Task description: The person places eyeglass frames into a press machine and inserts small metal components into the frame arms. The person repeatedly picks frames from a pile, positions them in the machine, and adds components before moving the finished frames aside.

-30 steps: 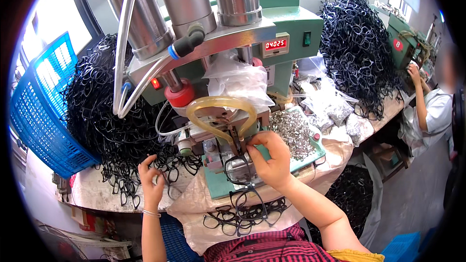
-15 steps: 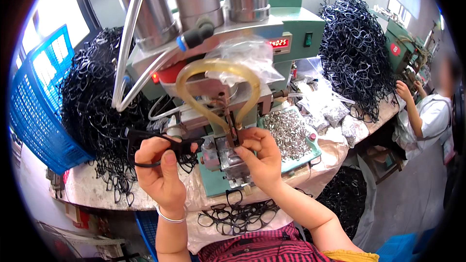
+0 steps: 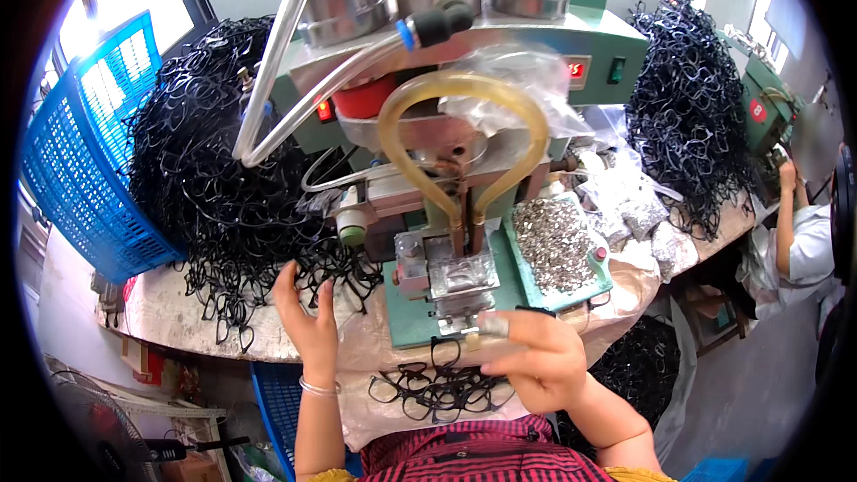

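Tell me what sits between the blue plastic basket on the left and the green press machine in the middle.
In the head view, a big heap of black eyeglass frames fills the stretch between the blue plastic basket and the green press machine.

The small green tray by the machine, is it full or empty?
Full: the green tray is heaped with small silvery metal parts nearly to its rim.

Both forearms coming up from lower edge. Left hand (image 3: 308,321) raised upright, palm facing right, fingers (image 3: 287,287) spread & pointing up, holding nothing; thin bracelet sitting round the wrist. Right hand (image 3: 534,359) lying lower & to the right, back of hand facing up, fingers curling loosely inward toward the left, index tip wrapped in pale tape. Can't tell if anything's pinched under it. Hands well apart.
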The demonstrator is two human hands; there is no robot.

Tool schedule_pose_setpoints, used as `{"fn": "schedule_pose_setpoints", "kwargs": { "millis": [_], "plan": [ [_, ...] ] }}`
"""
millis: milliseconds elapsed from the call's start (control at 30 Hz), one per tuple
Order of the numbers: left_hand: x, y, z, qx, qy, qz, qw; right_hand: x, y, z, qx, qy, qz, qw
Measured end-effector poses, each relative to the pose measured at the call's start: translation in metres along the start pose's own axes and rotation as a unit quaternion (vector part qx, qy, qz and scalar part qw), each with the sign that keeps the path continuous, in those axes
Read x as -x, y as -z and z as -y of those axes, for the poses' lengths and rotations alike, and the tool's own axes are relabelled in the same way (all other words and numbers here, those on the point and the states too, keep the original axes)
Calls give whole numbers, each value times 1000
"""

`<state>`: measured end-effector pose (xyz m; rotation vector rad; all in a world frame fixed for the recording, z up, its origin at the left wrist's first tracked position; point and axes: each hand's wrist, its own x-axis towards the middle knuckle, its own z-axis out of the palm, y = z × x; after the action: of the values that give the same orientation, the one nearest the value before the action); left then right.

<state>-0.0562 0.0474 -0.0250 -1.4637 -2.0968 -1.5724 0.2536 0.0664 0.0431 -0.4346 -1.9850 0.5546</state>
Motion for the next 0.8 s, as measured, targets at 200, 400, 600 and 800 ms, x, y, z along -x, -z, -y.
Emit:
{"fn": "schedule_pose_setpoints", "kwargs": {
  "millis": [200,400,600,800],
  "plan": [
    [-25,55,-123,342,-10,483,806,5,1,3,-1,109,140,984],
    [-23,55,-130,301,-90,568,760,6,5,5,29,153,198,968],
    [-32,45,-131,268,-190,587,740,-3,14,6,43,167,259,950],
    [-21,48,-134,210,-290,494,793,-9,22,10,165,121,253,945]
  ]
}}
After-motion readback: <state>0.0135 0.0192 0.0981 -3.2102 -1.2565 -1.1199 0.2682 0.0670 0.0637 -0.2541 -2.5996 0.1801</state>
